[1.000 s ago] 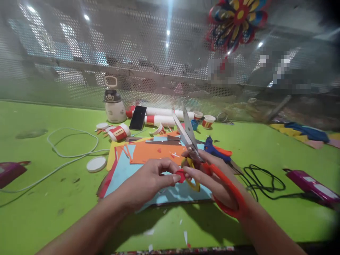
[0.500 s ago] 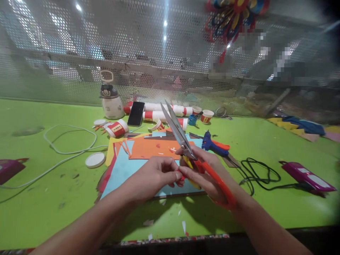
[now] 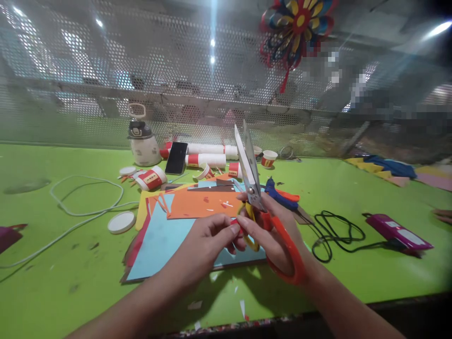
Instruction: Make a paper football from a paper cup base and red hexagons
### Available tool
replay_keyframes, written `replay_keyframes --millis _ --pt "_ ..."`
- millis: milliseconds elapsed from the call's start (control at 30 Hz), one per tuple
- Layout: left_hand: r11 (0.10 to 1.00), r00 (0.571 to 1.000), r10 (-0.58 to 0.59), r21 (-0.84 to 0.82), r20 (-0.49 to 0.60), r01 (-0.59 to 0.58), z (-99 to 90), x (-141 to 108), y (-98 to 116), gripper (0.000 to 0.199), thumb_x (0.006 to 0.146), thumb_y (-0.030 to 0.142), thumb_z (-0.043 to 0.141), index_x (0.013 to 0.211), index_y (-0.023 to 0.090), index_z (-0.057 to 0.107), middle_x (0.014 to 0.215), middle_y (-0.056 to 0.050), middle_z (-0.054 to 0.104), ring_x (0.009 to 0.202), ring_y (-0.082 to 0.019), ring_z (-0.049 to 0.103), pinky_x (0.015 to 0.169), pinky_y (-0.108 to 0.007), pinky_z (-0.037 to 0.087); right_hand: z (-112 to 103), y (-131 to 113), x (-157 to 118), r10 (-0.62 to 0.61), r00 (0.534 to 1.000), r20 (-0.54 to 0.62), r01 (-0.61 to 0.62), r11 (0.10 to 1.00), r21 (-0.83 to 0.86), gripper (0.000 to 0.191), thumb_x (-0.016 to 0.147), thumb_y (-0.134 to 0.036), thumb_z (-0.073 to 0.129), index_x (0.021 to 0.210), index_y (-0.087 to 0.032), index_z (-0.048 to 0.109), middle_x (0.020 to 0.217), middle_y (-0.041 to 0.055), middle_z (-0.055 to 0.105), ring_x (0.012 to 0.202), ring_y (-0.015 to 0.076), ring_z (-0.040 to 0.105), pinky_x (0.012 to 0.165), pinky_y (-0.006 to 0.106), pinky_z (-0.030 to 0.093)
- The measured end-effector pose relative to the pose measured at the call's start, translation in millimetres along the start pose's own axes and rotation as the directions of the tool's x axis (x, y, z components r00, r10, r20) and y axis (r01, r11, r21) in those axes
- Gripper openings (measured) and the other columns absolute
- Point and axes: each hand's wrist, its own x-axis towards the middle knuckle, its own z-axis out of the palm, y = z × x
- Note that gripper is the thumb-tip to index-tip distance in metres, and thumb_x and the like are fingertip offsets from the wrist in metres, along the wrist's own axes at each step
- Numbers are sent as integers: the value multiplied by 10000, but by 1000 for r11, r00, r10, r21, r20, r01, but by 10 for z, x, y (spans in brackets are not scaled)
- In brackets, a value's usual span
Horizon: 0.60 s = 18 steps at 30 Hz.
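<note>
My right hand [image 3: 273,233] is closed around scissors [image 3: 251,188] with one orange-red handle and one yellow handle. Their long metal blades point up and away from me, slightly parted. My left hand [image 3: 215,233] pinches a small red piece of paper [image 3: 237,226], mostly covered by the fingers. The right thumb and fingertips meet the left fingertips at that piece. Below both hands lies a stack of coloured sheets, with a light blue sheet [image 3: 169,249] and an orange sheet [image 3: 190,205] on top. Small red and white scraps rest on the orange sheet.
A blue glue gun [image 3: 280,195] lies right of the sheets, near a black cable and a purple power strip [image 3: 399,233]. Behind are paper cups [image 3: 151,178], a phone [image 3: 176,158] and a bottle [image 3: 144,146]. A white lid [image 3: 121,221] lies left. Part of another hand [image 3: 443,215] shows far right.
The scissors have turned more upright, still in my right hand. Both hands stay together at the red piece. The view has shifted slightly, and another hand's fingers appear at the right edge.
</note>
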Motion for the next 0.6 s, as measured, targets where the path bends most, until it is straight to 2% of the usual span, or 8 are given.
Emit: replay_keyframes --millis 233,433,533,600 --pt "997 999 23 71 -28 -21 5 -28 12 229 859 329 558 723 152 605 684 -20 631 639 -129 518 633 -254 417 21 3 1 8 1000 -9 -8 1000 14 221 891 -215 569 1109 -233 532 820 -8 557 632 113 533 567 243 456" --pt "996 998 53 75 -43 -50 -79 -42 49 223 857 321 582 709 158 613 680 -14 647 647 -127 518 657 -257 409 -73 -76 3 91 996 -4 -91 996 -21 263 910 -353 574 1134 -218 548 815 4 588 717 145 583 653 267 477" --pt "995 994 98 32 -56 -96 -183 -59 72 212 868 316 587 723 163 616 697 -9 657 679 -128 526 685 -261 414 -196 -61 -20 123 986 110 -125 992 13 311 944 -464 477 1109 -205 531 791 16 582 712 152 580 667 279 487" --pt "992 989 129 1 -67 -130 -257 -69 86 205 877 312 584 736 167 618 716 -8 663 695 -129 531 698 -264 416 -287 -40 -37 106 971 214 -95 994 -60 344 954 -506 417 1040 -203 556 809 37 593 698 159 570 627 275 481"
